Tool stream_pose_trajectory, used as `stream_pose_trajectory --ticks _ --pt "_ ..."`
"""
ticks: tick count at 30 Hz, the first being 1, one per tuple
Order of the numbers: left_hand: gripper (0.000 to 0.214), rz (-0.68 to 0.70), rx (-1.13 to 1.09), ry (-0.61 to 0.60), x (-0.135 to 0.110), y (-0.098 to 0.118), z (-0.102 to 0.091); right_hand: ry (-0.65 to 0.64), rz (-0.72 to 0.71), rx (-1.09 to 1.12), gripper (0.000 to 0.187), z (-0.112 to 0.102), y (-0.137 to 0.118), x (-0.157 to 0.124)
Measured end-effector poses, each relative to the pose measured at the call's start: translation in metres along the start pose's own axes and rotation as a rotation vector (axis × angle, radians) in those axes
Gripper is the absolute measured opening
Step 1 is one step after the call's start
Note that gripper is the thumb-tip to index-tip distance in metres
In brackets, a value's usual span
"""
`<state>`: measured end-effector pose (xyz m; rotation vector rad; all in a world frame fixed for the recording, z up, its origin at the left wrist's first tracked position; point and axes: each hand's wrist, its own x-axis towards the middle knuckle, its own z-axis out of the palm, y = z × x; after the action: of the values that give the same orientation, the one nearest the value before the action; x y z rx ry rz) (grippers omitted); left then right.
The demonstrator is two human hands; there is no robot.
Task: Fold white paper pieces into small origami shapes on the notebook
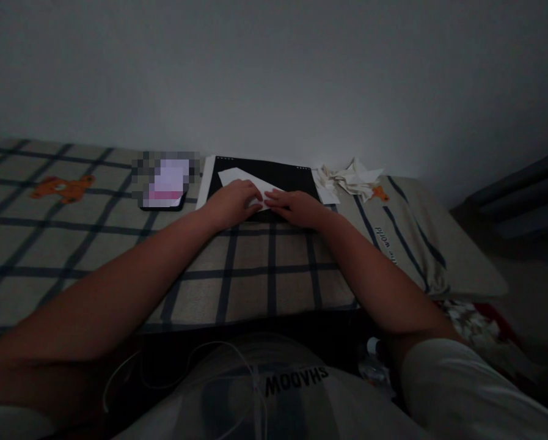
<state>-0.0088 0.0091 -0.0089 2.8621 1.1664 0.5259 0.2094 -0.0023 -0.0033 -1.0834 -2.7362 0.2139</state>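
White paper sheet [239, 177], folded to a slanted point, lies under both hands. The left hand [231, 205] is flat on its near left part, fingers spread low and not curled round anything. The right hand [296, 208] is flat beside it, fingertips meeting the left's over the sheet's near edge. Neither hand grasps; both press down with open palms, probably to pin the sheet and keep the fold line from slipping

The sheet sits on a black board [285, 173], which lies at the far edge of the checked bed cover [255, 269], close to the wall. The board likely gives a hard flat base, since the cover under it is soft cloth. Both forearms rest stretched across the cover, which looks like it steadies the push

Just left of the board, a phone [164, 183] lies face up with its screen lit, within glance. Just right of the board, a loose pile of folded paper pieces [351, 177] sits at the cover's far right corner, touching the pillow [415, 238]. An orange print [63, 188] shows far left on the cover. A white cable [237, 366] loops over the person's lap at the near edge
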Motion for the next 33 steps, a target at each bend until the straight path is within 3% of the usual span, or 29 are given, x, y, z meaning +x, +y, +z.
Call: stream_pose_trajectory --ticks 4,10,13,33 --pt "0.037 0.003 0.061 0.023 -0.003 0.002 0.000 0.027 0.012 0.061 0.038 0.000 0.000 0.001" --pt "0.040 -0.046 0.030 -0.056 -0.004 -0.002 0.000 0.054 0.017 0.191 0.035 0.000 0.004 0.000" --pt "0.039 -0.057 -0.002 -0.062 -0.003 -0.004 0.001 0.081 0.088 0.241 0.035 0.000 0.011 -0.003" --pt "0.037 -0.065 -0.048 -0.014 -0.006 -0.005 0.005 0.061 0.259 -0.041 0.038 -0.007 0.010 -0.044"
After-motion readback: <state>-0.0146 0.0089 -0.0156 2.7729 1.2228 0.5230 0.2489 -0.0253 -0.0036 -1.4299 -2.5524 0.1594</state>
